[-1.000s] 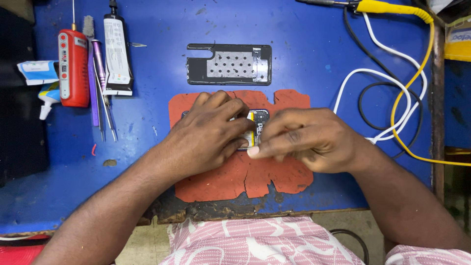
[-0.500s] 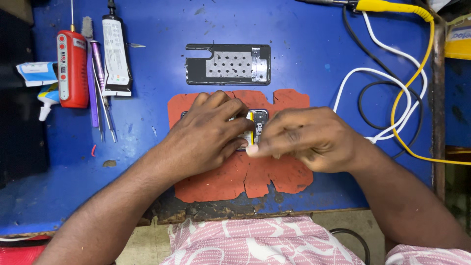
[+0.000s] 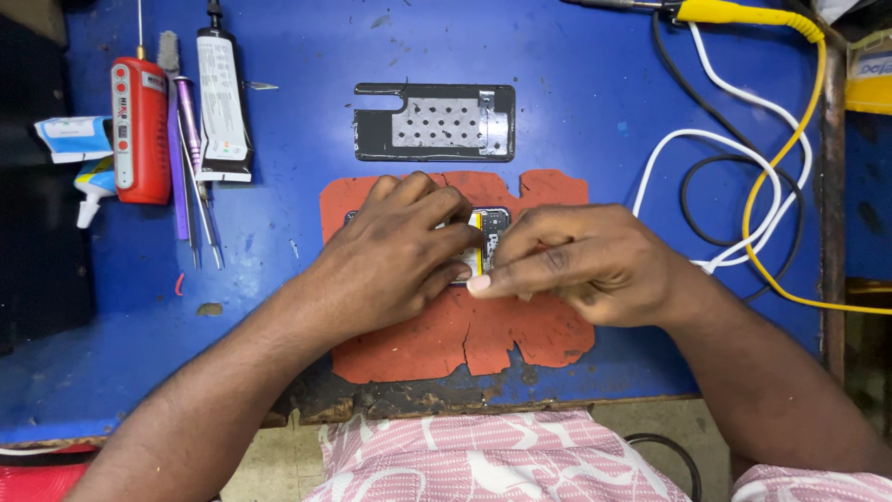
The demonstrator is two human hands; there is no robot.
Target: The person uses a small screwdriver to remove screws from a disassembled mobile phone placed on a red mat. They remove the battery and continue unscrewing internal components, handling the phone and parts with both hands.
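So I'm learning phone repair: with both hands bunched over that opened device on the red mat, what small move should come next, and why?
Probably keep the left hand pressing the opened device flat on the red mat while the right hand eases its fingertip along the yellow-edged part. Both hands cover most of the device, so what lies under them is hidden; a slow, small move seems safest.

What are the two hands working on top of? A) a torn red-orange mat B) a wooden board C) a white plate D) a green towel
A: both the left hand and the right hand rest on a small opened device that lies on a ragged red-orange mat spread over the blue table.
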